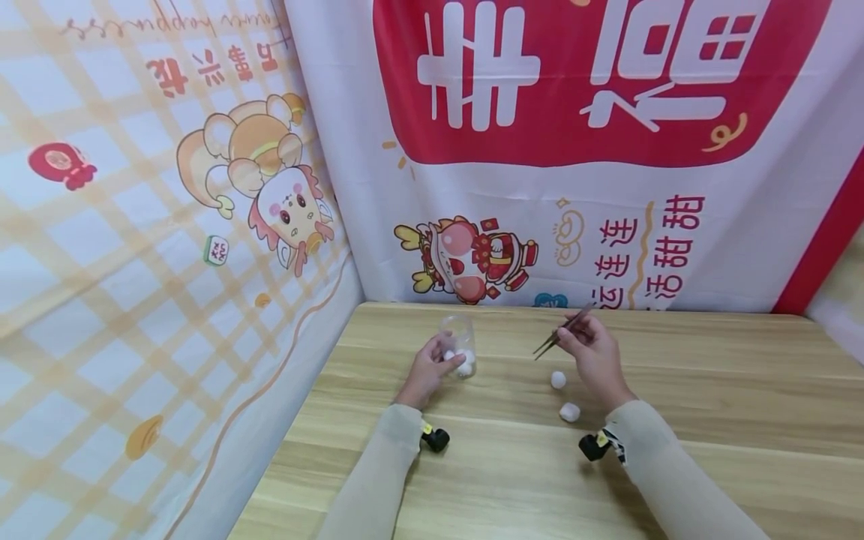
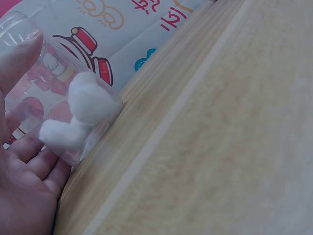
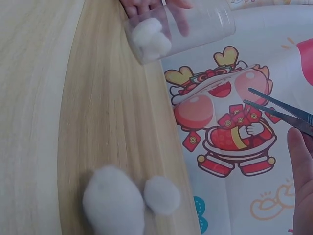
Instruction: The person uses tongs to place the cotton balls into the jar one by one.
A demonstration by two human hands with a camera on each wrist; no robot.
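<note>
My left hand (image 1: 430,367) holds a clear plastic jar (image 1: 459,330), thumb on one side and fingers round the other. White cotton balls (image 2: 93,100) lie at the bottom of the jar, which stands on the table. In my right hand (image 1: 597,356) a pair of dark metal tweezers (image 1: 562,330) is pinched, tips apart with nothing between them. The tweezers are above the table, right of the jar. Below them, two loose cotton balls lie on the wood, a rounder one (image 1: 558,379) and a larger one (image 1: 570,412) nearer to me.
The wooden table (image 1: 499,480) meets a printed cloth (image 1: 574,187) along its back edge. Another patterned cloth (image 1: 135,262) hangs along the left side. Small black cameras are strapped on both wrists.
</note>
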